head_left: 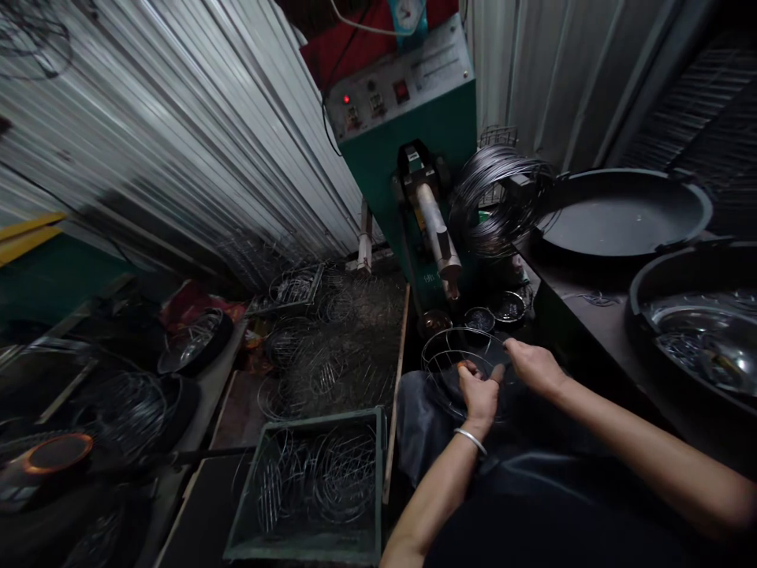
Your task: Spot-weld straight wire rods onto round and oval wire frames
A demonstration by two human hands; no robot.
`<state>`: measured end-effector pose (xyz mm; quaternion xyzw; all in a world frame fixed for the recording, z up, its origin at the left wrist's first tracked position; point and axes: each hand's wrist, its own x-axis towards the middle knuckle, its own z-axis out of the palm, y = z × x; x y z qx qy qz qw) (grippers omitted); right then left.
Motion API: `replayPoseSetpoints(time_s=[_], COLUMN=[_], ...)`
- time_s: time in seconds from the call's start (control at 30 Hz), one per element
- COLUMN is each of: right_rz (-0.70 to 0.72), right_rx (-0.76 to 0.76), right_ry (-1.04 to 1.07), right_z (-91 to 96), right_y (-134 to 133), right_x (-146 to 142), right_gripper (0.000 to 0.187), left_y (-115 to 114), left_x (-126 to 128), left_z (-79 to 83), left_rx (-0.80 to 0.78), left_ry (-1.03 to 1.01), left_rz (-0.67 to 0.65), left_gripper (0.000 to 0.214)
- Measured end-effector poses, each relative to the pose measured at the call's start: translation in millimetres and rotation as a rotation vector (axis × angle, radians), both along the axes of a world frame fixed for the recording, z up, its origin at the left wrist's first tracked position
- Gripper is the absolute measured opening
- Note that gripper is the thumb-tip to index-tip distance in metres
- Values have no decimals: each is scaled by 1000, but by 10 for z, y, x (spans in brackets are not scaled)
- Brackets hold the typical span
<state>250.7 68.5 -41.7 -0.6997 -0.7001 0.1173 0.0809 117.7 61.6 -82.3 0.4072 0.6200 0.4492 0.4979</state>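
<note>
Both my hands hold a round wire frame (455, 347) over my lap, in front of a green machine (414, 134). My left hand (478, 392), with a silver bracelet on the wrist, is closed on the frame's near rim. My right hand (532, 364) pinches the rim on the right side. The machine's metal nozzle (441, 241) points down toward the frame. A coil of steel wire (494, 193) hangs just right of the nozzle.
A green crate (307, 489) with several wire rings sits at my lower left. More wire frames (331, 347) lie piled on the floor beyond it. Large dark pans (620, 213) and a shiny bowl (703, 331) rest on the bench to my right. Small bowls (479, 318) stand below the nozzle.
</note>
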Motion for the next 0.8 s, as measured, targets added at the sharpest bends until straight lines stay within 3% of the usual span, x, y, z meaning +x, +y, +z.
replayPoseSetpoints(time_s=[0.1,0.37,0.6,0.8], right_rz=[4,-39,-74,-6], right_rx=[-107,-139,-107,29], right_ry=[54,138,93,354], right_z=[64,108,90,131], right_y=[43,45,-8,32], right_x=[-31,-2,-4,50], right_gripper=[18,17,19,18], left_y=[18,2,27,60], left_x=[-22,-42,-24,-86], left_z=[-11,-31,-38,50], left_rx=[4,28,-10,16], left_ry=[44,126,139,-74], left_rz=[-23,-96,-68,3], left_gripper=[49,47,49,48])
